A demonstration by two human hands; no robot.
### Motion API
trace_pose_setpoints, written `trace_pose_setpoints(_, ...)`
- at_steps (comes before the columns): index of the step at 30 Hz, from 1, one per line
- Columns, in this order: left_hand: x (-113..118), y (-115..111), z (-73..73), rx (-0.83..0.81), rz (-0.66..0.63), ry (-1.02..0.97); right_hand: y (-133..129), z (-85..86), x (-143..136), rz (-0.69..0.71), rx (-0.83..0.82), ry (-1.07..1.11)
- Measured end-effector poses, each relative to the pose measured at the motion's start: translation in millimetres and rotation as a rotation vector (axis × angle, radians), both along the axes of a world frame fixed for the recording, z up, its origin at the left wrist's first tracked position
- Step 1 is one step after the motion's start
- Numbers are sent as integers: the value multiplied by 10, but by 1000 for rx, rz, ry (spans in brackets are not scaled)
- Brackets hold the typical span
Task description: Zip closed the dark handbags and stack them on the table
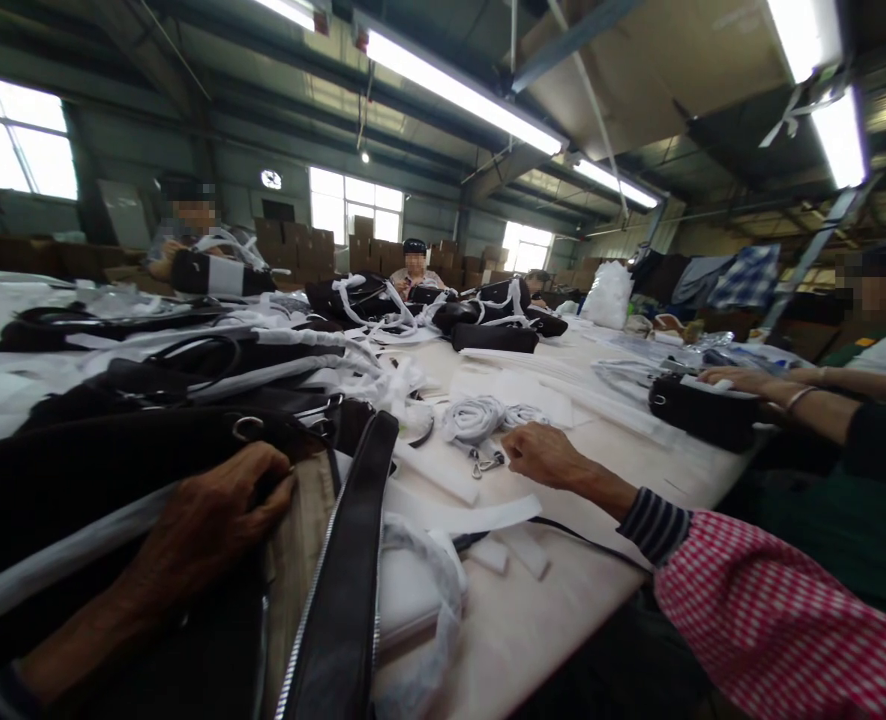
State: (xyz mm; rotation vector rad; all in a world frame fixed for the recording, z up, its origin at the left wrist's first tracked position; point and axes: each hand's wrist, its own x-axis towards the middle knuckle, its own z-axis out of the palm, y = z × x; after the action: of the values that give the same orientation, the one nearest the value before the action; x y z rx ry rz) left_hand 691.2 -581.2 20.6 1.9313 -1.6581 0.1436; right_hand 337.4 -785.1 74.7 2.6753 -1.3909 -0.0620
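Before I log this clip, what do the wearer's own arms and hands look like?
The left hand and right hand are both gloveless. On the right arm, a loose red-and-white checked sleeve covers a dark, pale-striped right cuff. Of the left arm's clothing, only a dark striped left cuff shows at the corner.

The left hand [214, 505] holds an open black bag [113, 455].

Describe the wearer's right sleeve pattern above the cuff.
The sleeve: red and white check; best in the head view.
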Motion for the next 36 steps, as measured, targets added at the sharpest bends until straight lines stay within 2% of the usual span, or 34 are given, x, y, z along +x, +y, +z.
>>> trace_pose_setpoints(18, -9, -5, 0, 25, 26, -13, -54, -28, -125, -29, 9, -72)
trace_pose_setpoints(27, 1, -15, -9, 13, 22, -7, -27, -68, 58, 28, -7, -69)
trace_pose_setpoints(36, -49, 11, 87, 67, 23, 5, -117, -166, 333, 184, -56, -39)
